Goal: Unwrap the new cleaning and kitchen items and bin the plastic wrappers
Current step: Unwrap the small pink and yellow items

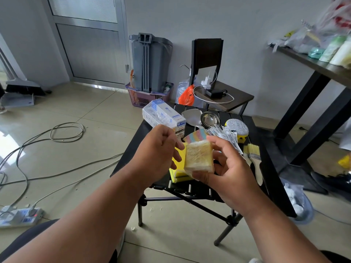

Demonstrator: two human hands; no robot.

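My right hand holds a pale yellow sponge wrapped in clear plastic above the small black folding table. Just left of the sponge, my left hand has its fingers loosely curled, fingertips close to the wrapper's edge; I cannot tell whether they touch it. Under the sponge a bright yellow sponge pack lies on the table. A grey bin stands against the far wall.
On the table lie a blue-and-white box, a metal scoop, a ladle, packaged utensils, a silver scrubber and brushes. A chair stands behind. Cables and a power strip lie at floor left.
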